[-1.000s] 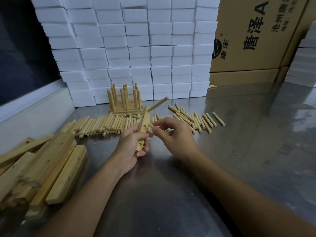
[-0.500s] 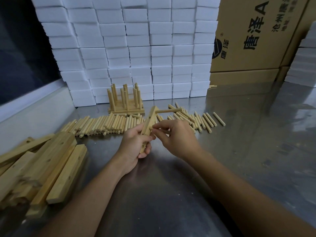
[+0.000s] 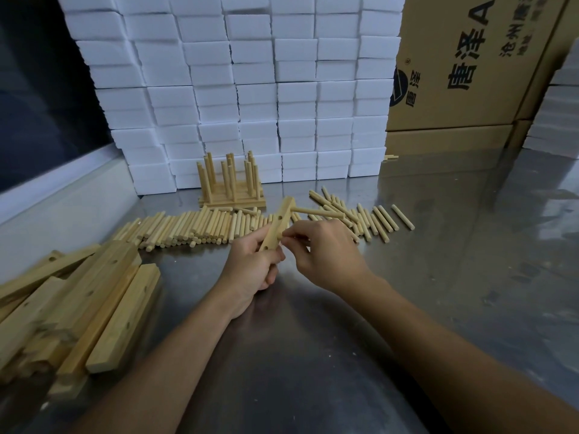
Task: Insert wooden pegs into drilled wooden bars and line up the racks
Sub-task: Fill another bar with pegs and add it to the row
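Note:
My left hand (image 3: 250, 264) grips a short drilled wooden bar (image 3: 279, 222), tilted up and to the right above the steel table. One peg (image 3: 316, 211) sticks out sideways from the bar's top hole. My right hand (image 3: 322, 249) pinches a second peg (image 3: 285, 234) at the bar's lower hole; most of that peg is hidden by my fingers. Loose pegs lie in a long row (image 3: 194, 228) behind my hands and in a scatter (image 3: 369, 219) to the right. Several finished racks (image 3: 232, 189) with upright pegs stand at the back.
A pile of drilled bars (image 3: 78, 308) lies at the left on the steel table (image 3: 313, 355). White foam blocks (image 3: 250, 89) are stacked along the back, with cardboard boxes (image 3: 470, 64) at the back right and more foam (image 3: 557, 114) at the far right.
The bar with its top peg swung from steep to more tilted, so the peg now points right. My right hand moved in and brought a second peg to the bar's lower hole.

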`<state>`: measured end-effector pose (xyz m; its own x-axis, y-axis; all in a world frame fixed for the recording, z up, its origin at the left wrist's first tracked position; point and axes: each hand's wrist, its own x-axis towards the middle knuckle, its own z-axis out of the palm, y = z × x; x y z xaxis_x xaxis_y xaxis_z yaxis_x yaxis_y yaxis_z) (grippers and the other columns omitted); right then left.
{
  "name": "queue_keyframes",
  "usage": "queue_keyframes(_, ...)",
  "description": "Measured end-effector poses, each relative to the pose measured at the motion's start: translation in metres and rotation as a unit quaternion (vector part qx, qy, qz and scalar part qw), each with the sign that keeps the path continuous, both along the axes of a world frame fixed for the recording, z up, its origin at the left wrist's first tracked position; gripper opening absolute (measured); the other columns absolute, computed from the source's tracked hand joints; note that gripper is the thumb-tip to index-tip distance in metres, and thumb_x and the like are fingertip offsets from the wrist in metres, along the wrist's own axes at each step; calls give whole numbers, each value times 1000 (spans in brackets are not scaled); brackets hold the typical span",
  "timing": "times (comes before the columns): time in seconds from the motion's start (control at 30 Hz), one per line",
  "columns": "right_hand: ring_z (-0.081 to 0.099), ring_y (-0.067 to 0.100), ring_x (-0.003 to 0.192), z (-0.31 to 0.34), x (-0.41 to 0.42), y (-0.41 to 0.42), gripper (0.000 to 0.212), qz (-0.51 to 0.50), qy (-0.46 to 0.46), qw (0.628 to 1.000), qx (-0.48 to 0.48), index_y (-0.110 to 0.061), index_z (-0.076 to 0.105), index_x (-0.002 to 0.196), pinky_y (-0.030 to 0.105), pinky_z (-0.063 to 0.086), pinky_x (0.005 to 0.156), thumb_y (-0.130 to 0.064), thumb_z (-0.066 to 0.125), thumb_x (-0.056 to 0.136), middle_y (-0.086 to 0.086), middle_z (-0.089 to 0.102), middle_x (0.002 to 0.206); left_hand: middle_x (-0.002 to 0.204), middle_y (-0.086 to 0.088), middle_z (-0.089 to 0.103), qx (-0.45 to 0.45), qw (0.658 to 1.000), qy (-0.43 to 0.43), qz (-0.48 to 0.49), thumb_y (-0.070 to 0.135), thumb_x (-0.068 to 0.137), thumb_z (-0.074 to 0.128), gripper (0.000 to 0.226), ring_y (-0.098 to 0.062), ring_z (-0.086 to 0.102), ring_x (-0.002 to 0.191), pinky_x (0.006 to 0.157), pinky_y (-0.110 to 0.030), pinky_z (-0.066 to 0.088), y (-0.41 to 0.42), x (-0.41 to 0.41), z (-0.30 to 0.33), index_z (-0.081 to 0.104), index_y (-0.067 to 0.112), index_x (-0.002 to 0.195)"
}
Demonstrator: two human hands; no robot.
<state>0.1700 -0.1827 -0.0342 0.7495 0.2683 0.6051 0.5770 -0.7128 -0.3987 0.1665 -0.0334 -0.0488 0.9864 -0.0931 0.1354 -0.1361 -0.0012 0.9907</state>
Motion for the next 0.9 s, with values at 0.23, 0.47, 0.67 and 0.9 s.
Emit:
queue_keyframes(0.23,57,5,57,6,3,4,11,-28,184,969,162,-13,78,86,27,52,62,-21,71,91,-2,68,66,63,-8,39,45,999,-21,22,-9,89,49,48,-14,37,44,36,-21,27,-2,-3,1,71,29,106)
queue_keyframes(0.47,40,3,37,8,4,2,18,-36,354,881,313,-8,77,84,22,35,41,-22,70,92,0,63,62,61,-2,41,78,996,-36,39,-8,91,47,50,-15,37,47,39,-21,31,-5,-4,-2,67,27,120)
queue_keyframes(0.67,67,15,66,0,2,4,14,-46,170,974,143,-17,76,90,38,59,70,-28,68,93,-1,71,70,55,8,48,46,999,1,23,-2,93,50,43,-12,41,46,38,-20,30,-4,-1,-3,69,31,113)
queue_keyframes(0.9,62,12,64,0,-2,-3,25,-63,-92,993,47,-17,74,86,33,50,54,-37,60,95,-7,70,76,78,-13,48,-93,993,48,62,-10,87,52,37,-15,43,42,33,-20,24,0,2,0,69,16,107)
